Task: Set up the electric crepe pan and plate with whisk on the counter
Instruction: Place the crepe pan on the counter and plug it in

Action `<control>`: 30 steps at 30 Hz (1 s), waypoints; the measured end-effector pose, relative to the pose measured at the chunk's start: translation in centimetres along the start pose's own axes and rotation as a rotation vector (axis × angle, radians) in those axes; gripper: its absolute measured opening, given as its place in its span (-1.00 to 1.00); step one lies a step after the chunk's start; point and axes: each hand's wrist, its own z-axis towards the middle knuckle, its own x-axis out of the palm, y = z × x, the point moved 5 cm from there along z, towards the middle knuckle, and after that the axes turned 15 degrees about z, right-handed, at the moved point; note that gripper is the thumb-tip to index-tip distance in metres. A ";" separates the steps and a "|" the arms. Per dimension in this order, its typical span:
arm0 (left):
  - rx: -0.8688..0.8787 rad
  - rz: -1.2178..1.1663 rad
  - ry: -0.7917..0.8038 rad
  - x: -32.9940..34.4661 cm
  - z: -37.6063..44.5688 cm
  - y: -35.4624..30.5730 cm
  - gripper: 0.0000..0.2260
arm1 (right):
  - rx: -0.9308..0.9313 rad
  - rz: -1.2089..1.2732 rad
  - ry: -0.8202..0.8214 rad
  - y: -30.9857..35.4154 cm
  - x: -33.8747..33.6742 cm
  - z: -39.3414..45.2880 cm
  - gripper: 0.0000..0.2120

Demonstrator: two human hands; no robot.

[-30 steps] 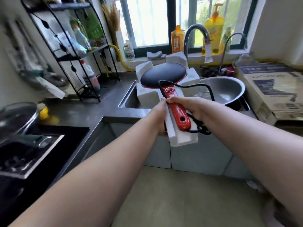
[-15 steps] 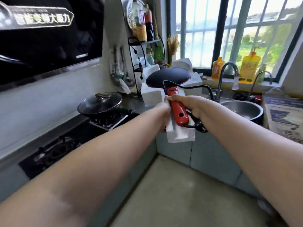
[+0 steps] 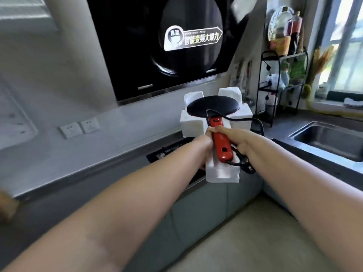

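Both hands, left hand [image 3: 204, 141] and right hand [image 3: 238, 139], are clamped on the white foam cradle [image 3: 222, 171] carrying the black electric crepe pan with red handle [image 3: 222, 143], probably keeping it level in mid-air over the dark grey table [image 3: 290, 122], between stove and steel sink [image 3: 326, 140].

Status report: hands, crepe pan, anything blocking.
Left hand and right hand grip the foam tray. Crepe pan seated in it, off the counter. Cord dangles loose.
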 end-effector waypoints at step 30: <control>-0.494 -0.097 -0.663 -63.1 -15.9 31.3 -0.44 | 0.372 -0.228 0.558 -28.6 66.1 -3.1 -0.53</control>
